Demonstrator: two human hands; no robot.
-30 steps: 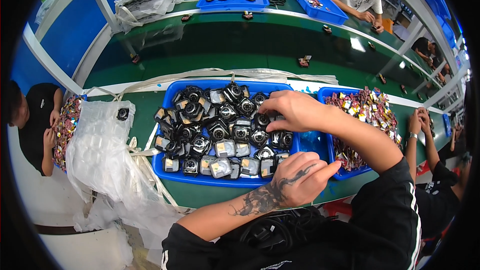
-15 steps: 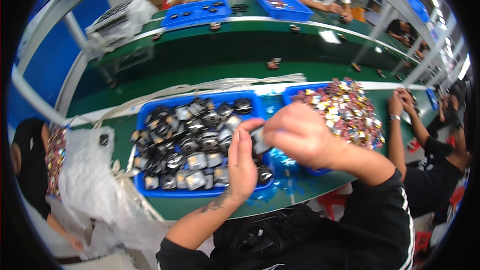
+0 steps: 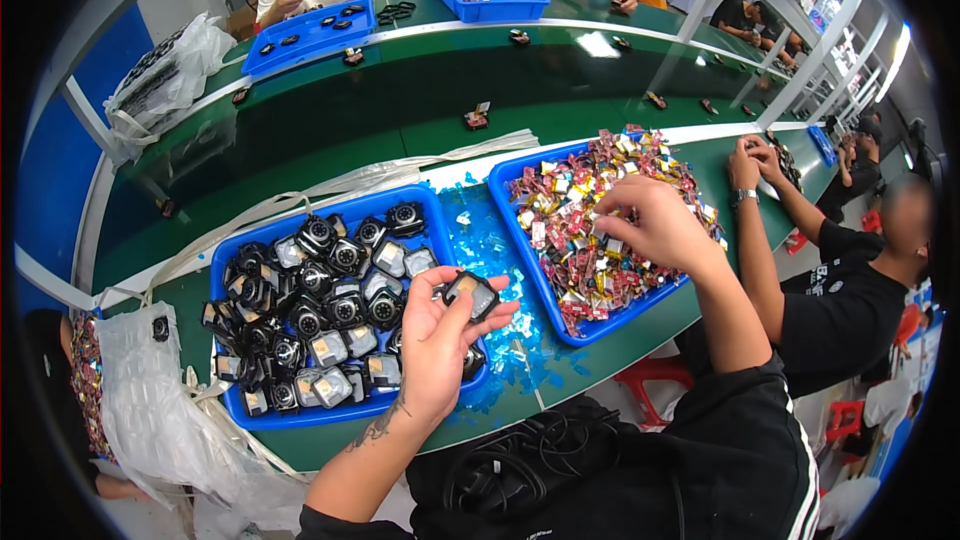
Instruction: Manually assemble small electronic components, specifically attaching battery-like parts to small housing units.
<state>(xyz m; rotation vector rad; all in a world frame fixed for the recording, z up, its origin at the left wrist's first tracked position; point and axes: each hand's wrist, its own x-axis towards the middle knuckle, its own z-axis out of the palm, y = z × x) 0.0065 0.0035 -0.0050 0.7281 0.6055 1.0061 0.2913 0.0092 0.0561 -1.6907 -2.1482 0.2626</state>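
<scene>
My left hand [image 3: 437, 347] grips a black smartwatch case [image 3: 470, 296] between thumb and fingers, its open inner side facing up with a grey and tan inside. Beneath and left of that hand lies a blue tray [image 3: 222, 262] heaped with similar black watch cases [image 3: 346, 256]. My right hand [image 3: 655, 225] hangs over another blue tray [image 3: 528, 278], which is piled with small red circuit boards [image 3: 590, 275] with yellow and white parts. Its thumb and fingers are bent and apart, with nothing visible between them.
Blue film scraps [image 3: 490, 240] litter the green table between the trays. White plastic sheeting [image 3: 150, 390] hangs at the left. A green conveyor belt [image 3: 400, 130] carries scattered boards. A co-worker [image 3: 840, 285] sits close at the right; others work across the belt. Black cables [image 3: 530, 460] lie near my lap.
My hands have come apart: the right has moved over the circuit-board tray, while the left has turned palm up with the watch case. The view has shifted to the right.
</scene>
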